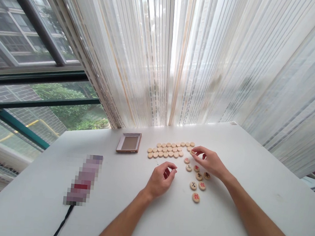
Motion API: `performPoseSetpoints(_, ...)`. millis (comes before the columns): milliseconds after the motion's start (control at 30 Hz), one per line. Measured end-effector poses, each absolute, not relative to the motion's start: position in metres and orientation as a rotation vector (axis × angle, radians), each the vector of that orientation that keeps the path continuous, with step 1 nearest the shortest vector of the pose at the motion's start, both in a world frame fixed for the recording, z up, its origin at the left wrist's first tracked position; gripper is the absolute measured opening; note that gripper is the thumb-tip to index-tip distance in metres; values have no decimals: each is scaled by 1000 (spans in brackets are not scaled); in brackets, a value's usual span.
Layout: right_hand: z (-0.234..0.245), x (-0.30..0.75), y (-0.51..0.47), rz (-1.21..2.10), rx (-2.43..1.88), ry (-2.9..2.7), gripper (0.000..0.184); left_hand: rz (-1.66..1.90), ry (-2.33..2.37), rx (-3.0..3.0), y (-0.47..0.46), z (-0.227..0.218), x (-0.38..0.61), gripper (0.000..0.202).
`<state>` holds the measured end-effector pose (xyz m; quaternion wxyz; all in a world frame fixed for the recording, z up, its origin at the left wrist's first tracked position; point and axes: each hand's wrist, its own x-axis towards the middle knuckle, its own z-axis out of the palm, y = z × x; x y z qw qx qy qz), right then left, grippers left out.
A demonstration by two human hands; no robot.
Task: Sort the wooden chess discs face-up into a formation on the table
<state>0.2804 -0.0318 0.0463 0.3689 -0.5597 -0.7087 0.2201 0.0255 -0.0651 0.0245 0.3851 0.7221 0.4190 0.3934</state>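
My right hand (209, 161) pinches a round wooden Chinese chess piece (192, 152) between thumb and fingertips, at the right end of the rows. Those rows hold several blank-side-up pieces (168, 149) laid side by side. Below my right hand lie several loose pieces with characters showing, among them a red-marked piece (196, 197), another red-marked piece (202, 185) and a black-marked piece (193, 185). My left hand (161, 179) hovers left of the loose pieces, its fingers curled and thumb and index tips nearly meeting, with nothing seen between them.
A shallow open box (119, 146) sits left of the rows on the white table (130, 174). Farther left lies a blurred-out object (84, 181) with a black cord (64, 220). Pleated curtains (157, 59) hang behind the table's far edge, beside a window (30, 22).
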Motion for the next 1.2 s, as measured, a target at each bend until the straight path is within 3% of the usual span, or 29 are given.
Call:
performPoseSetpoints(200,56,249,-48,1062,-1198,-1709,33,1028,1052,1794,-65,26,26,24)
performPoseSetpoints(400,57,223,-64,1340,-1034,-1652,32,1062,978,1743,-66,26,26,31)
performPoseSetpoints(1200,59,210,-70,1199,-1085,-1624,25,1078,920,1766,-68,29,26,26)
